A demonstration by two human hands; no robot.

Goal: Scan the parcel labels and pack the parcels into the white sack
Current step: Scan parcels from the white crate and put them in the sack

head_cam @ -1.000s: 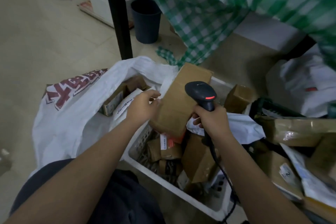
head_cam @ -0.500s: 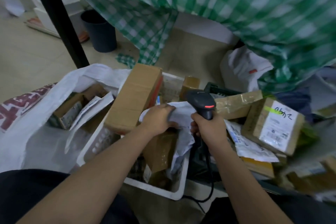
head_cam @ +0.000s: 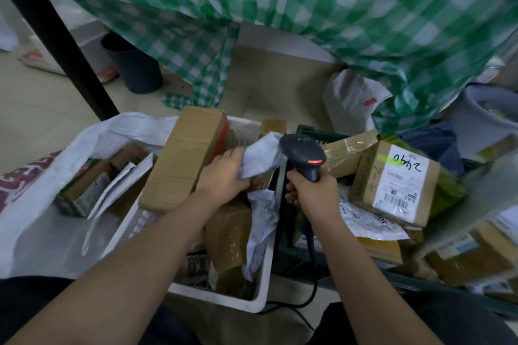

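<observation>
My left hand (head_cam: 224, 176) grips a soft grey-white mailer parcel (head_cam: 262, 158) and holds it up over the white plastic crate (head_cam: 260, 286). My right hand (head_cam: 311, 193) is closed on the handle of a black barcode scanner (head_cam: 304, 152) with a red light, right beside the mailer. The white sack (head_cam: 44, 204) with red lettering lies open at the left, with several boxes and a flat envelope (head_cam: 117, 185) inside. A long brown carton (head_cam: 185, 159) leans on the crate's left rim.
A pile of parcels lies at the right, among them a labelled brown box (head_cam: 392, 182) and a taped box (head_cam: 347, 151). A green checked cloth (head_cam: 308, 8) hangs overhead. A black table leg (head_cam: 59, 47) and a dark bin (head_cam: 134, 67) stand at the back left.
My left hand let go of the brown carton, took the white mailer from the crate and lifted it toward the scanner. The view has swung right.
</observation>
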